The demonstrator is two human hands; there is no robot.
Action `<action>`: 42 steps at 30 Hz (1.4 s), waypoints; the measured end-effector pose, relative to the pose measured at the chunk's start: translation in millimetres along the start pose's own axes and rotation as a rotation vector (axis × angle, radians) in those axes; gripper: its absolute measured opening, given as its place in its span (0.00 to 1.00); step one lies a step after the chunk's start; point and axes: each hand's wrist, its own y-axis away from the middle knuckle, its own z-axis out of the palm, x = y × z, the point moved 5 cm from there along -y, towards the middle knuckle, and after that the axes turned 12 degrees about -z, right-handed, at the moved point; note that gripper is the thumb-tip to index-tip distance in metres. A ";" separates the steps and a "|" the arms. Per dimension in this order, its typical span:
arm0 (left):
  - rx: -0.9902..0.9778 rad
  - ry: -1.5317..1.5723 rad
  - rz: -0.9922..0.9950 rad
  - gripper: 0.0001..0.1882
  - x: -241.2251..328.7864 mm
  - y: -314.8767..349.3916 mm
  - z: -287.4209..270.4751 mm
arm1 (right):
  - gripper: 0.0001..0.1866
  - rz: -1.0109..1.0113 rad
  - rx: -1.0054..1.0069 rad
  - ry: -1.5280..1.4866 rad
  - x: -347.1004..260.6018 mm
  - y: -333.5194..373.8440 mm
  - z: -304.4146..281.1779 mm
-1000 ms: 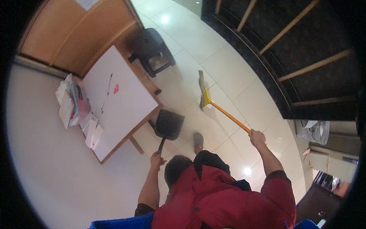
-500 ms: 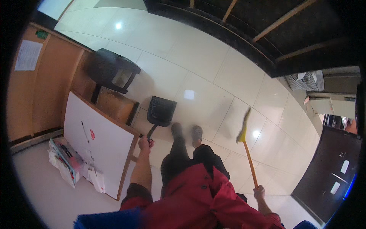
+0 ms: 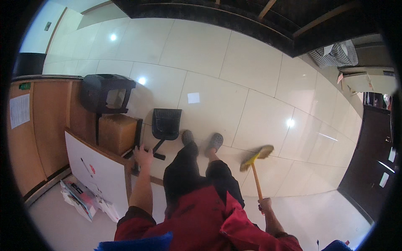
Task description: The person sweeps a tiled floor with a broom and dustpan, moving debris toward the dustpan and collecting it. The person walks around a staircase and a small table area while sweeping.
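Observation:
My right hand (image 3: pixel 265 204) is wrapped round the orange stick of a broom (image 3: pixel 256 183). The broom's yellow head and brownish bristles are at floor level, to the right of my feet. My left hand (image 3: pixel 143 156) has its fingers spread and holds nothing, over the corner of a white-topped, wood-edged board (image 3: pixel 98 169). Just to its right, a black dustpan (image 3: pixel 166 124) rests on the tiles with its short handle pointing back towards me. A gap shows between that handle and my fingers.
A dark plastic stool (image 3: pixel 106 94) stands at the left beside a brown box (image 3: pixel 118 131). Wooden panelling (image 3: pixel 50 121) runs along the left. Papers and bags (image 3: pixel 86 201) lie by the board. A dark frame (image 3: pixel 251 19) spans the top; a dark cabinet (image 3: pixel 368 154) is at the right.
My left hand has let go of the dustpan handle and moved left, fingers opening. The broom head has swung lower and turned crosswise on the floor.

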 end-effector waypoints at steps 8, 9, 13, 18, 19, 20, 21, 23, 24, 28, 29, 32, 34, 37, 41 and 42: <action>-0.270 0.292 0.120 0.27 134.5 -59.9 116.9 | 0.08 -0.562 0.025 0.423 -72.9 19.7 13.5; -0.290 0.269 0.128 0.27 151.4 -64.5 134.6 | 0.08 -0.571 0.052 0.434 -87.1 19.4 12.5; -0.390 0.142 0.189 0.22 213.5 -107.8 197.7 | 0.11 -0.540 0.124 0.306 -109.8 4.3 14.4; -0.360 0.086 0.342 0.22 285.8 -164.7 259.1 | 0.13 -0.416 0.270 0.154 -47.5 -21.4 -17.2; -0.345 0.083 0.330 0.24 294.6 -174.5 269.3 | 0.13 -0.425 0.361 0.117 -40.7 -16.9 -26.8; -0.333 0.078 0.325 0.26 306.4 -182.0 277.8 | 0.17 -0.425 0.458 0.076 -34.4 -10.7 -31.8; -0.325 0.079 0.316 0.28 315.9 -190.1 288.4 | 0.20 -0.441 0.570 0.116 -1.1 -19.8 -44.5; -0.369 0.059 0.323 0.33 333.4 -211.4 315.1 | 0.23 -0.381 0.755 0.215 54.5 -42.0 -68.6; -0.388 0.050 0.325 0.35 339.8 -222.0 328.4 | 0.24 -0.305 0.826 0.279 63.4 -44.1 -76.0; -0.242 0.102 0.395 0.45 375.0 -237.6 359.0 | 0.24 -0.226 0.979 0.583 84.1 -75.9 -71.6; -0.139 0.086 0.416 0.47 371.0 -235.4 353.5 | 0.23 -0.241 0.914 0.611 54.1 -103.7 -83.4; 0.025 0.053 0.507 0.47 386.2 -222.5 346.7 | 0.17 0.021 0.814 0.356 73.4 -165.2 -100.5; 0.062 0.080 0.573 0.45 392.8 -225.0 345.8 | 0.16 0.069 0.729 0.328 45.4 -191.0 -103.1; 0.042 0.139 0.710 0.43 399.5 -237.7 345.4 | 0.17 0.024 0.815 0.447 19.6 -206.4 -121.1; 0.049 0.128 0.806 0.37 392.7 -246.7 365.3 | 0.14 -0.096 0.823 0.484 -49.9 -198.0 -149.1; 0.058 0.126 0.834 0.35 397.1 -249.4 374.7 | 0.13 -0.117 0.794 0.414 -62.4 -194.0 -158.8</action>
